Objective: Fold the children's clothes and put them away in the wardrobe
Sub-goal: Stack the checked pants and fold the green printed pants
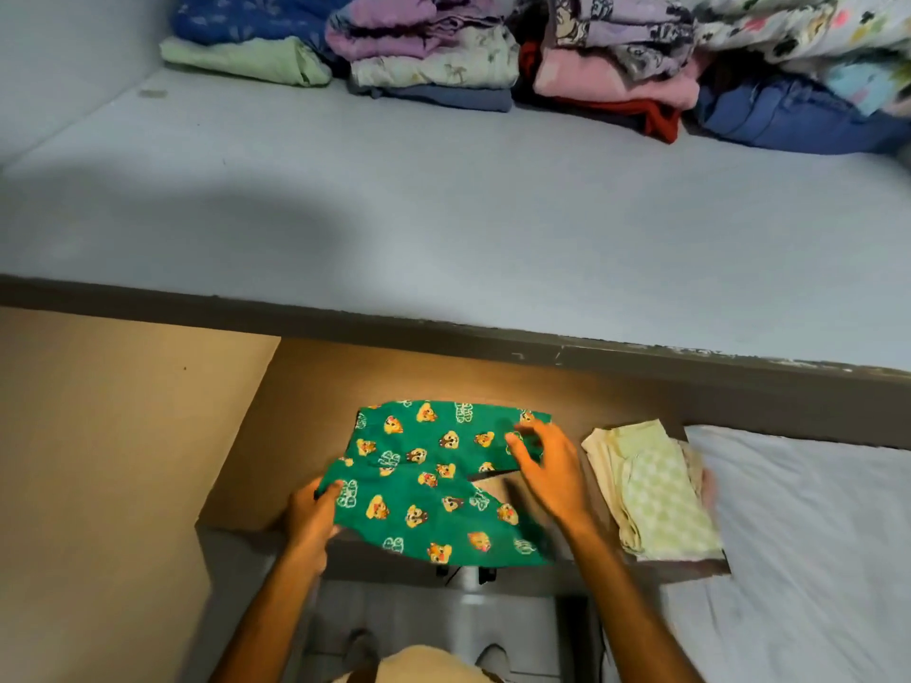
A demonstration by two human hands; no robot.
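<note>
Gripping near-left edge of green cartoon-print cotton shorts (434, 480) with left hand (310, 522); right hand (547, 465) open, pressing far-right corner. Folding underway; next, likely fold across.

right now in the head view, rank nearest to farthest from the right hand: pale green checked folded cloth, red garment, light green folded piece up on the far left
From the right hand:
1. pale green checked folded cloth, just to its right
2. red garment, far back, right of centre
3. light green folded piece, far back left
</note>
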